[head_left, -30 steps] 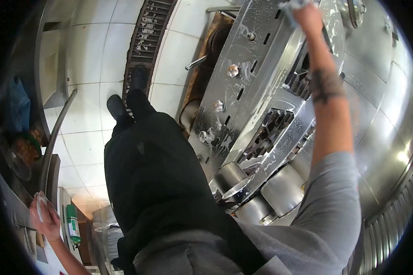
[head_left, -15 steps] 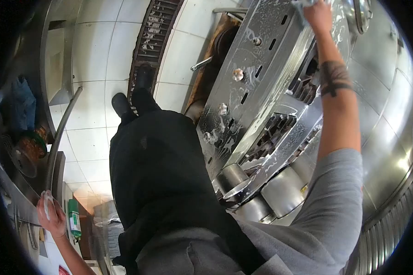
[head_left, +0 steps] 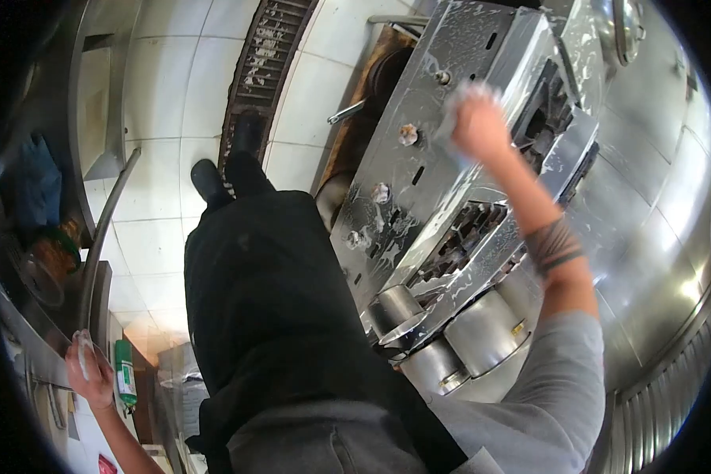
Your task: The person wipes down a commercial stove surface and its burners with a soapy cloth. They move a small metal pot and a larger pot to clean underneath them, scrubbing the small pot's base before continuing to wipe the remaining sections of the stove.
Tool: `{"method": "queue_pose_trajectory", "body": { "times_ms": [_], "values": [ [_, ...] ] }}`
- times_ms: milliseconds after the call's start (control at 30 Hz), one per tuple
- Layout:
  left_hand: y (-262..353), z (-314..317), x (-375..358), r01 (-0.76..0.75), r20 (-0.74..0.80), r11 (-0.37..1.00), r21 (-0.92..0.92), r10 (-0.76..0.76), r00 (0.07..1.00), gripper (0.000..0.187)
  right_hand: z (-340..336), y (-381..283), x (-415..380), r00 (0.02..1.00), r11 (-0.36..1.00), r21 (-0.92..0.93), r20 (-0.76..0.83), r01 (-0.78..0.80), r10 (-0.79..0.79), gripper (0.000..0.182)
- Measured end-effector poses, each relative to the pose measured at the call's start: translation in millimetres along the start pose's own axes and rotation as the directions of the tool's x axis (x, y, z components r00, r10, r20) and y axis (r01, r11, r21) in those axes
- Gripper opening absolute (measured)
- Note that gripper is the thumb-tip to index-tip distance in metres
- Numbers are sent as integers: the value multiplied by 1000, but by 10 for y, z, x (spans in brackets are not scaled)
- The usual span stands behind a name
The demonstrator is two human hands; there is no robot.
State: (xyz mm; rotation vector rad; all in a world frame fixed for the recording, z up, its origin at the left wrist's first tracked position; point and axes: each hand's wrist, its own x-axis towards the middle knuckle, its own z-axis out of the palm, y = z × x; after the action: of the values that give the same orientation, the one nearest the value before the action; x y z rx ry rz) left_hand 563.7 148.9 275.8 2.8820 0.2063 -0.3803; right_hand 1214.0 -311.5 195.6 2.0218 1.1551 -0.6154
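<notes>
prob a comm kitchen: s/s stove (head_left: 438, 175) w/ knobs (head_left: 408, 135), metal pots (head_left: 482, 336), floor drain grate (head_left: 270, 63).

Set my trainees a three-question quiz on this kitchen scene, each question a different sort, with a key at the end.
1. Multiple choice: Over what is the right hand?
A) the floor drain
B) the stove front
C) the pots
2. True or false: The green container is nearer the left hand than the right hand.
3. Fill the gap: The stove front, with its row of knobs, is streaked with white ____.

Key:
1. B
2. True; it is just beside the left hand.
3. foam
</notes>
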Motion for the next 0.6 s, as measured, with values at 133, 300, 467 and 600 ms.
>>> {"method": "queue_pose_trajectory", "body": {
  "times_ms": [133,300,467,600],
  "values": [
    [9,-18,29,6,-8,997,74,-6,1000,30,-1,642,959,946,986,-155,-303,67,-112,18],
    [21,-54,55,-31,8,997,73,31,999,32,-243,-16,376,972,957,-248,214,152,-99,30],
    [49,-38,123,-28,-42,995,95,32,999,34,-341,109,217,984,988,-134,174,71,-47,33],
    [64,-43,55,-7,22,993,120,5,1000,34,-319,719,1240,992,948,-315,-124,-44,5,32]
  ]
}}
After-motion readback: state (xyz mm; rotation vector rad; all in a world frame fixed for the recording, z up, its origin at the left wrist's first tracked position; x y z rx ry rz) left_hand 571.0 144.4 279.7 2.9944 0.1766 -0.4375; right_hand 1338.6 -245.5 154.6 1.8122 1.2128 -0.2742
